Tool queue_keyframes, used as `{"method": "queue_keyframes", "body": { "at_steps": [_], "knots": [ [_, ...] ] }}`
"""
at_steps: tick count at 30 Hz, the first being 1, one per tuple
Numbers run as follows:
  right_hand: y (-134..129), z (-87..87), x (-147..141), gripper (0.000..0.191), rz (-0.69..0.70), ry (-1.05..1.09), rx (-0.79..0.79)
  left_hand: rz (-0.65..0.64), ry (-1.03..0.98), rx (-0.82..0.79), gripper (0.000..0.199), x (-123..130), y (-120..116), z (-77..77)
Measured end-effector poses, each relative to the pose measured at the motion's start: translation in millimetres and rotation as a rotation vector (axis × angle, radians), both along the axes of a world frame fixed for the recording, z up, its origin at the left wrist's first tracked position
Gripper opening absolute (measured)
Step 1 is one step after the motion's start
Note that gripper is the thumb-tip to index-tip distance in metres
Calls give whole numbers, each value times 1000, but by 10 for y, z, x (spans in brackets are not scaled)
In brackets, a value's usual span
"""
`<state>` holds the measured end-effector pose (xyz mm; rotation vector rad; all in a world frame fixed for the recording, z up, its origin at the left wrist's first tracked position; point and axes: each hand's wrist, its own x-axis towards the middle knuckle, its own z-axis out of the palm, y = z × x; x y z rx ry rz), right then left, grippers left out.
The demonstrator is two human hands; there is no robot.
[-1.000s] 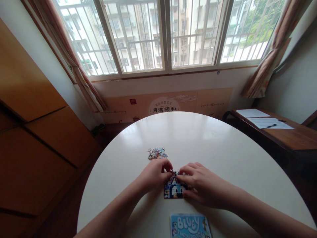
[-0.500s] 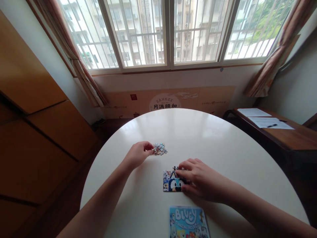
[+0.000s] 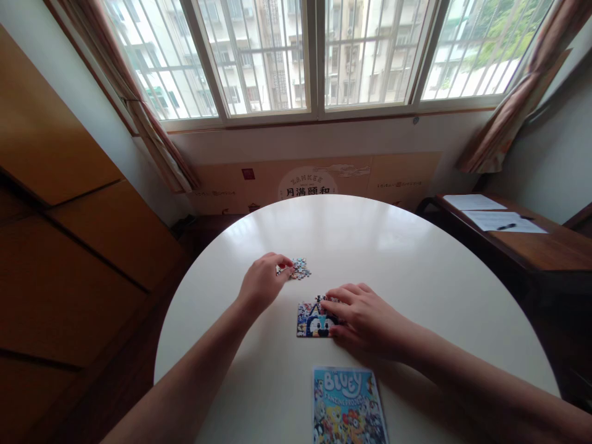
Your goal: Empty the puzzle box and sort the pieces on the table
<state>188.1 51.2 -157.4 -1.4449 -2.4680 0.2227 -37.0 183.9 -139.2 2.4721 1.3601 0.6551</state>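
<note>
A pile of small loose puzzle pieces (image 3: 301, 269) lies on the white round table (image 3: 222, 382). My left hand (image 3: 265, 274) is at the pile's left side, thumb and fingertips curled together among the pieces; what they pinch is too small to name. Nearer to me lies a partly joined puzzle (image 3: 314, 323) with a blue dog face. Over its right part rests my right hand (image 3: 358, 314), fingers spread, hiding that side. Below the puzzle is a blue picture sheet (image 3: 348, 404) marked "Bluey".
Beyond the table stand a printed cardboard panel (image 3: 213, 185) and a barred window. At right, a brown wooden table (image 3: 564, 250) bears papers (image 3: 499, 221) and a pen. Wooden cabinets (image 3: 87, 246) line the left.
My left hand has shifted slightly right, onto the pile's edge, its fingers curled closer. The view has tipped, so the table sits a little higher. My right hand stays on the puzzle.
</note>
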Motion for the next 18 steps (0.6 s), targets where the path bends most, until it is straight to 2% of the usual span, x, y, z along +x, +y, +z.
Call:
{"method": "queue_keyframes", "body": {
  "at_steps": [3,7,11,18],
  "knots": [
    [5,63,109,37,-7,-20,-27,-155,80,-59,17,150,-245,-14],
    [8,130,254,32,-3,-25,-48,-226,174,-97,22,278,-430,-64],
    [12,132,257,37,-2,-39,-45,-250,213,-112,18,308,-438,-94],
    [2,124,173,35,-12,-57,-81,-232,147,-104,11,333,-420,-111]
  ]
}}
